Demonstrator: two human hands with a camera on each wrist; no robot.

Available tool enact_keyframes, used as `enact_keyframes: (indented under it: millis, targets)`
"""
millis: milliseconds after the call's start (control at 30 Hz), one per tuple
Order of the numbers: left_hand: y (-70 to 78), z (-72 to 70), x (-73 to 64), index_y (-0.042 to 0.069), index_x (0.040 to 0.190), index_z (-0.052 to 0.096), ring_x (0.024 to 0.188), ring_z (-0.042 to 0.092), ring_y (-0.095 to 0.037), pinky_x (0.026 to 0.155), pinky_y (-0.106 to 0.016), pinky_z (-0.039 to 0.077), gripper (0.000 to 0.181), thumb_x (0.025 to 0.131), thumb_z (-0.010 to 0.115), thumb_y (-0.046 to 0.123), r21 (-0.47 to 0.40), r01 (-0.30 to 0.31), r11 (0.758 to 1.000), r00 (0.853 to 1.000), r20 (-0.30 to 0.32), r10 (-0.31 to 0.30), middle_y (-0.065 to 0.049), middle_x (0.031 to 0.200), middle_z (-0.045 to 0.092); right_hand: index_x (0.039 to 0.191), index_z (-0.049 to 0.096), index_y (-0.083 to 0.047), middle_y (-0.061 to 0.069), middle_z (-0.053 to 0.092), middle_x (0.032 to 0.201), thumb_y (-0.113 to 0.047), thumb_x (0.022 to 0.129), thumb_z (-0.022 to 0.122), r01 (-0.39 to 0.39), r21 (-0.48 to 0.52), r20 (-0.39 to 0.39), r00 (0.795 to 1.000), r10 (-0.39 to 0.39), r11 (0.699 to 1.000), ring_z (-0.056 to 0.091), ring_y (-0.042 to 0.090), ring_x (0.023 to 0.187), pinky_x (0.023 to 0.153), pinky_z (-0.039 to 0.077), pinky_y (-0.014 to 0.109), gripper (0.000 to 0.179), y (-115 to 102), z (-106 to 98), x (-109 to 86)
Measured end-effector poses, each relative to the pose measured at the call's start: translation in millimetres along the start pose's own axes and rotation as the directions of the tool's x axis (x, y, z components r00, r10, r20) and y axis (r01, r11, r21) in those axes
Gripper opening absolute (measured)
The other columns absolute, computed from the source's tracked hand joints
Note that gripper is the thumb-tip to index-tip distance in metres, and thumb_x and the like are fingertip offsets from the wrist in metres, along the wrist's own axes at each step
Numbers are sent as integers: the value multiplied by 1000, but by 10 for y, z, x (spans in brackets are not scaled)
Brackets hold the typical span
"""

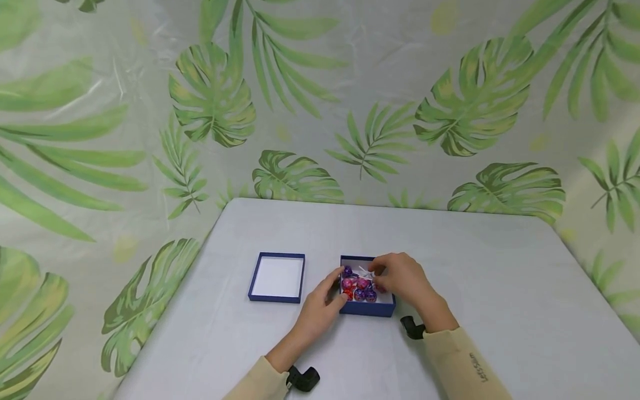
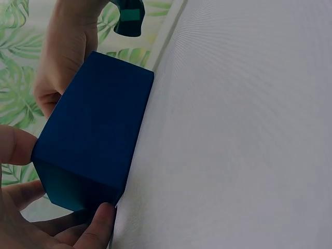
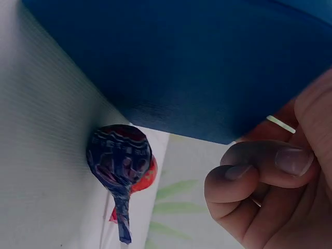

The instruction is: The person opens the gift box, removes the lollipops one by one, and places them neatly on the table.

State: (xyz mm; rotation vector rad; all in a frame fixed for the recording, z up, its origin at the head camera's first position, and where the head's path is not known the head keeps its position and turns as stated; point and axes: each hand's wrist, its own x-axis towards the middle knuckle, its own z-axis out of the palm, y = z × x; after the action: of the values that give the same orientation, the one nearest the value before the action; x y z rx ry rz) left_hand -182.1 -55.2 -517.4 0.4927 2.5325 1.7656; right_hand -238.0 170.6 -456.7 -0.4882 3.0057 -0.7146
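Observation:
An open dark blue box [image 1: 367,309] holds several round wrapped lollipops [image 1: 359,284], purple, pink and red, with white sticks. My left hand [image 1: 317,308] grips the box by its left side, its fingers [image 2: 106,218] and thumb bent about the end. Above the right part of the box, my right hand [image 1: 402,278] has its fingers [image 3: 233,181] curled near a thin white stick [image 3: 281,124], which it seems to pinch; the fingertips are partly hidden. Beside the box, beneath the right hand, a purple-blue lollipop [image 3: 119,155] and a red lollipop [image 3: 147,176] lie on the table.
A shallow box lid [image 1: 276,300], blue-rimmed and white inside, lies left of the box. Both stand on a white-covered table [image 1: 450,239]. Leaf-patterned sheeting [image 1: 300,111] hangs behind it. A black wrist camera [image 1: 304,380] sits by the left sleeve, another [image 1: 412,328] by the right.

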Motion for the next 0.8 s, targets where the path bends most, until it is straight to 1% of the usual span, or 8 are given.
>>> enact_keyframes:
  millis: [167,333,467,567,800]
  targets:
    - [16,-9,-3,23,156,39,142,40,-24,111,-43,39,59,101,57,25,-3,3,1000,1000,4,-3,0,159,38,103,79,-17,-9,67,80,-9,83,76,1,-53,-11,1000,-1,999,57,11,68,60,49,33,22,-24,54,16]
    - [18,-9,-2,25,156,39,142,41,-24,111,-43,40,59,101,57,23,8,2,1000,1000,2,-2,0,158,38,102,78,-17,-8,68,79,-11,83,77,2,-76,-15,1000,-3,997,56,12,66,57,48,32,21,-30,88,16]
    - [21,-11,-5,24,156,39,141,41,-26,111,-44,40,59,100,57,23,12,-3,1000,1000,1,3,-2,158,39,102,78,-18,-7,68,80,-14,83,78,-4,-83,-1,1000,4,997,57,12,68,58,49,34,19,-27,97,15]
    - [29,-13,-9,23,156,39,141,41,-25,111,-43,39,59,100,57,23,14,1,1000,1000,-1,-1,-2,157,40,101,78,-19,-8,67,80,-16,83,78,-14,-82,13,1000,15,997,57,12,68,59,49,34,17,-28,97,16]
    - [45,-9,-6,22,156,40,141,41,-22,113,-42,37,59,99,58,21,19,-4,1000,1000,-6,4,0,157,41,92,80,-20,-8,67,80,-19,85,79,-7,-78,33,999,10,997,59,11,73,65,52,36,7,-28,92,13]
